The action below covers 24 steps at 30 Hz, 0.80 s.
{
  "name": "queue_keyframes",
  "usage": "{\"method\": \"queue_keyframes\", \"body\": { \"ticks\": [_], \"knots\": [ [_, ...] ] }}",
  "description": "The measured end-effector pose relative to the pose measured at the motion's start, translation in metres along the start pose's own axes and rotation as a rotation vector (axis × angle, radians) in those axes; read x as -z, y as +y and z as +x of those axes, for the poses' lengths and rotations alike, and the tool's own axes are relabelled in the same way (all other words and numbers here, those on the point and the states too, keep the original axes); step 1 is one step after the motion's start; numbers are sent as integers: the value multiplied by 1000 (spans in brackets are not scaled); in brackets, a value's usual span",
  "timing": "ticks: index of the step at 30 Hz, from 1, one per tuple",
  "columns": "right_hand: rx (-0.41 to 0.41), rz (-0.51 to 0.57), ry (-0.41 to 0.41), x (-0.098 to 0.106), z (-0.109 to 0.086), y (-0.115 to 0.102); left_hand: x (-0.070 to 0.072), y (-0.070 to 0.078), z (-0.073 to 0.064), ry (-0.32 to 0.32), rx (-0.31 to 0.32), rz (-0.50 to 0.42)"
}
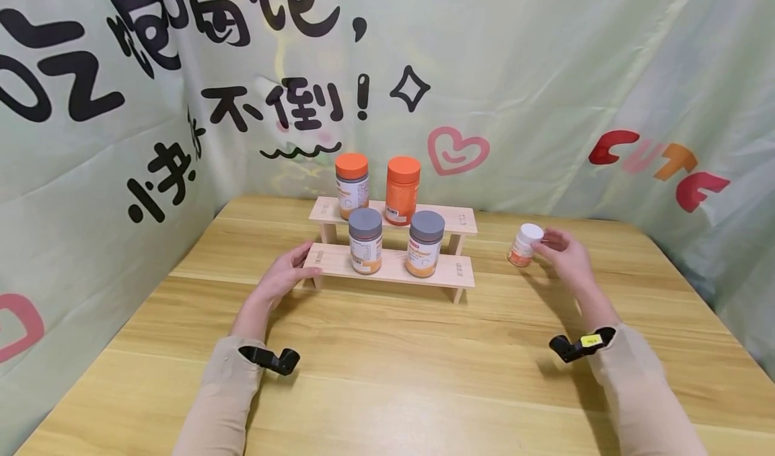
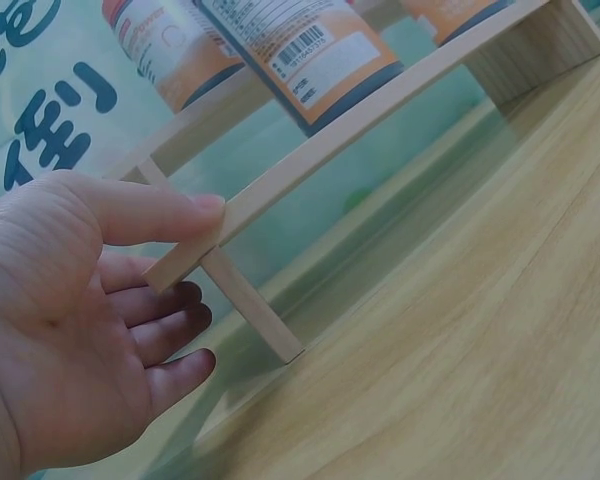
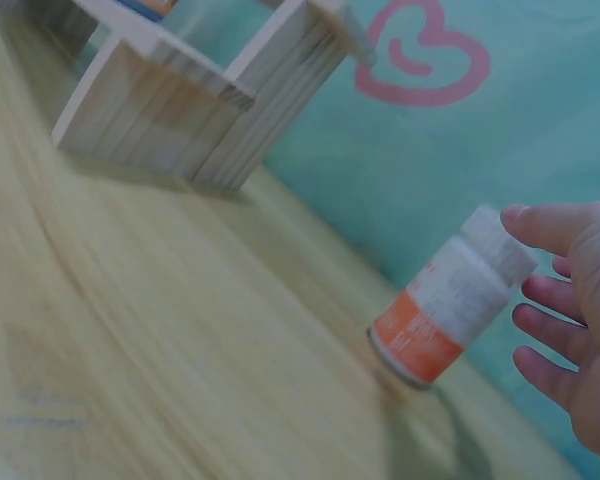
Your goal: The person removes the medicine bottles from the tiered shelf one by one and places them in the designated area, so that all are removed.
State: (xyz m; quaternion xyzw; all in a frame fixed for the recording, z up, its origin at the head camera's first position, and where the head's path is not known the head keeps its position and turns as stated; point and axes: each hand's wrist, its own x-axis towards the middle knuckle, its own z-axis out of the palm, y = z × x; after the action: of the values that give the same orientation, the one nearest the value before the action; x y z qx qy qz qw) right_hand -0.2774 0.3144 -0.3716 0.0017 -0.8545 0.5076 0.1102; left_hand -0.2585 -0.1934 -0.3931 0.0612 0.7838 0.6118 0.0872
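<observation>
My left hand (image 1: pixel 283 275) grips the left end of a two-step wooden rack (image 1: pixel 319 257). In the left wrist view its thumb (image 2: pixel 208 212) lies on the front edge of the lower board, the other fingers behind and below. Right of the rack, my right hand (image 1: pixel 566 257) pinches a small white bottle (image 1: pixel 524 245) with an orange lower label by its cap. The right wrist view shows the thumb (image 3: pixel 540 226) against the white cap (image 3: pixel 499 245), with the index finger mostly hidden behind it. This bottle leans slightly, its base close over the table.
Two jars with grey lids (image 1: pixel 366 241) stand on the lower step. On the upper step are an orange-lidded jar (image 1: pixel 352 185) and an all-orange jar (image 1: pixel 402 190). A printed cloth (image 1: pixel 533 93) hangs behind the wooden table (image 1: pixel 399 375).
</observation>
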Motion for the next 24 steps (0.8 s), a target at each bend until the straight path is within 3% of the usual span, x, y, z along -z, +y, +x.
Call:
{"method": "queue_keyframes", "body": {
  "ticks": [12, 18, 24],
  "knots": [
    [98, -14, 53, 13, 0, -40, -1, 1, -1, 1, -23, -15],
    [102, -58, 18, 12, 3, -70, 0, 2, -1, -2, -24, -15],
    [130, -14, -51, 0, 8, -99, 1, 1, 0, -3, -19, -17]
  ]
}}
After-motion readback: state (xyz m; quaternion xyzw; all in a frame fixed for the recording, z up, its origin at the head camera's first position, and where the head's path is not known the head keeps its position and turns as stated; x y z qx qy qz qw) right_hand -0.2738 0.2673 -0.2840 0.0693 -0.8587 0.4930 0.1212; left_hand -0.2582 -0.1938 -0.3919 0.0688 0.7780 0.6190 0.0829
